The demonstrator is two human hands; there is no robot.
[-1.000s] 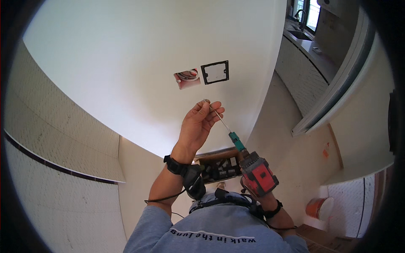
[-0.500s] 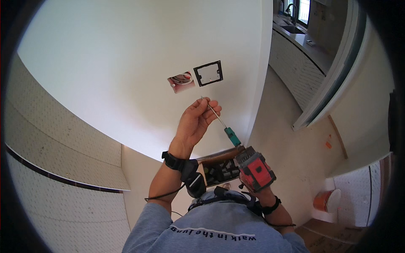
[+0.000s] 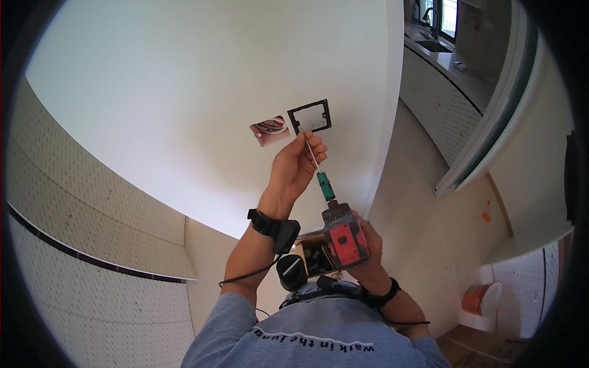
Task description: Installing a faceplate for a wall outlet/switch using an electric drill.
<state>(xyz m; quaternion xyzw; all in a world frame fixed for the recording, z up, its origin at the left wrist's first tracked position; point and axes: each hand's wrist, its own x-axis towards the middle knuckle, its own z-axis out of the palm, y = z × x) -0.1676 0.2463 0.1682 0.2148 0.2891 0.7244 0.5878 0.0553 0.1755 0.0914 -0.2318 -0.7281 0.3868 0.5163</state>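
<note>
My right hand [image 3: 372, 246] is wrapped round a red and black cordless drill [image 3: 345, 243], pointed up at the white wall. A green sleeve [image 3: 325, 186] sits in its chuck and carries a long thin screwdriver bit [image 3: 315, 161]. Thumb and fingers of my left hand [image 3: 294, 165] pinch this bit close to its tip, just below the lower left corner of a black square frame [image 3: 327, 116] on the wall. Whether a screw is on the tip is too small to tell. Left of the frame, a recessed opening [image 3: 270, 130] shows coiled wires inside.
Below the drill stands an open box [image 3: 311, 260] of dark items, partly hidden. A doorway on the right leads to a counter with a sink [image 3: 433, 46]. An orange bucket [image 3: 480, 299] and a brown carton [image 3: 472, 346] are at the lower right; patterned covering [image 3: 92, 214] lines the left.
Both hands have moved up toward the black frame. The drill has swung left and up, and the bit tip now meets the frame's lower left corner in view.
</note>
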